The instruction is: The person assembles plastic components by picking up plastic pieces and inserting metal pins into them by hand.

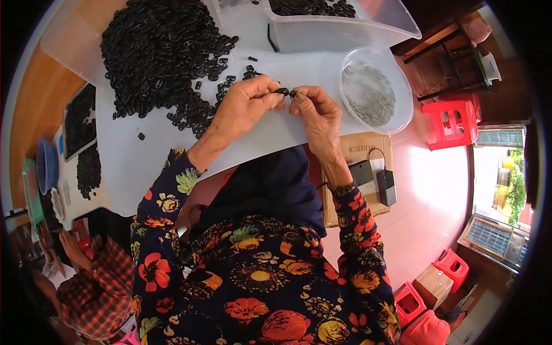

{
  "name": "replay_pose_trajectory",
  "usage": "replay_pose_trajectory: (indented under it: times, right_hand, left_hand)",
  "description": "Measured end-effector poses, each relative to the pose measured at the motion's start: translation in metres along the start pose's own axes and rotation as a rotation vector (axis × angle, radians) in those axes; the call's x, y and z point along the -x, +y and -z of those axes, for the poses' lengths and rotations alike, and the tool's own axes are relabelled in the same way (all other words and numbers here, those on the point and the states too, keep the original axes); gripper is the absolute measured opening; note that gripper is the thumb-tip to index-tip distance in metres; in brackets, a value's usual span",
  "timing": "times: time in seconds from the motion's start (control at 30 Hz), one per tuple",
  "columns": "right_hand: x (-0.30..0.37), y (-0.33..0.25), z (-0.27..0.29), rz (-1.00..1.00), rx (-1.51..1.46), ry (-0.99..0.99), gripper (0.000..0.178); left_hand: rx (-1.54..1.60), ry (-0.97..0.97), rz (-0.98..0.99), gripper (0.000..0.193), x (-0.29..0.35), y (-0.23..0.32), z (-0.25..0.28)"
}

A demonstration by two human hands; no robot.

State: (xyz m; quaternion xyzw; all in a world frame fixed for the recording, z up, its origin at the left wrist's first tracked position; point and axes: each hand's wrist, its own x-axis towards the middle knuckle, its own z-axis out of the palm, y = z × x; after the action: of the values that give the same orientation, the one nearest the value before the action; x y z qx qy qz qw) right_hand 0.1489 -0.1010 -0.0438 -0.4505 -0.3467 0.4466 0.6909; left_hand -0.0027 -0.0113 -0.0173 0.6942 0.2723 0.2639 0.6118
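Above the near edge of the white tabletop, my left hand [247,103] pinches a small black oval piece [282,91] with a hole in it. Close against it, my right hand [317,112] has thumb and fingertips pressed together on another tiny black part [292,94], mostly covered by the fingers. Whether the two parts touch is too small to tell. A large heap of black two-holed pieces [164,54] lies to the left of my hands, with loose ones trailing toward my left wrist. On the right stands a round clear tub [404,112] of small silvery pins [371,95].
A clear plastic bin [345,34] with more black pieces stands at the far side. Beyond the table's right edge, a cardboard box [374,150] carries a black power bank [386,187]. Red stools [451,123] stand on the floor. A person in a checked shirt [98,293] sits at the left.
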Motion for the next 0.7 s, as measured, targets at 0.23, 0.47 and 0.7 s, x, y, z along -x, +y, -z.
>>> replay_pose_trajectory:
  times: [0.23,0.47,0.7]
  right_hand:
    - [0.003,0.000,-0.004,0.078,0.030,-0.020,0.012]
    - [0.004,-0.003,-0.006,0.090,0.046,-0.054,0.018]
    - [0.004,-0.001,-0.004,0.116,0.066,-0.027,0.017]
  left_hand:
    - [0.205,0.018,0.117,0.022,-0.002,0.011,0.003]
    - [0.362,-0.009,0.191,0.020,-0.002,0.010,0.001]
    - [-0.247,0.096,-0.022,0.011,0.000,0.011,-0.002]
